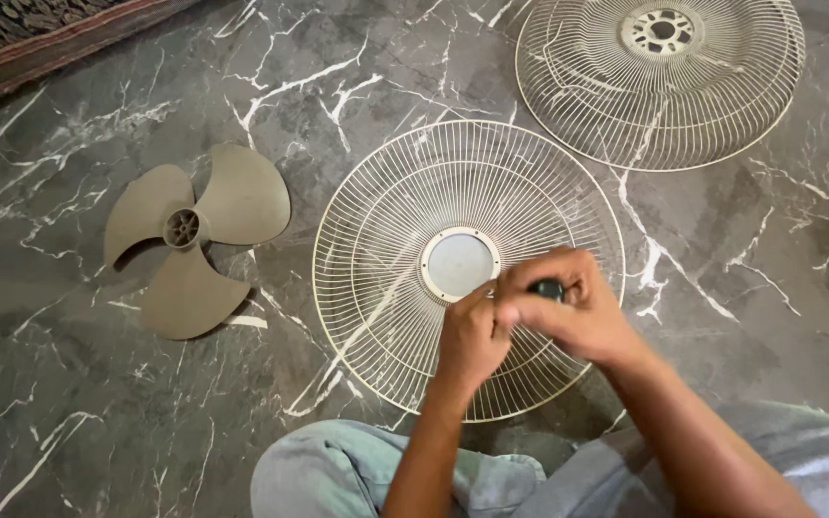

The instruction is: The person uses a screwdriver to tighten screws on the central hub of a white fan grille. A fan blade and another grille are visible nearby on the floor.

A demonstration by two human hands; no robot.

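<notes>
A cream wire fan guard [405, 206] with a round grey centre disc [460, 262] lies flat on the dark marble floor in front of me. Both my hands meet over its lower right part. My right hand [568, 307] is closed around a small dark round object [547, 288], which its fingers mostly hide. My left hand [470, 336] is pinched against the right hand at the same spot; what its fingertips touch is hidden.
A second, deeper wire guard [578, 91] with a hub ring lies at the top right. A beige three-blade fan propeller [194, 235] rests on the floor at the left. A rug edge [40, 43] runs along the top left. My knees in light trousers [357, 470] are at the bottom.
</notes>
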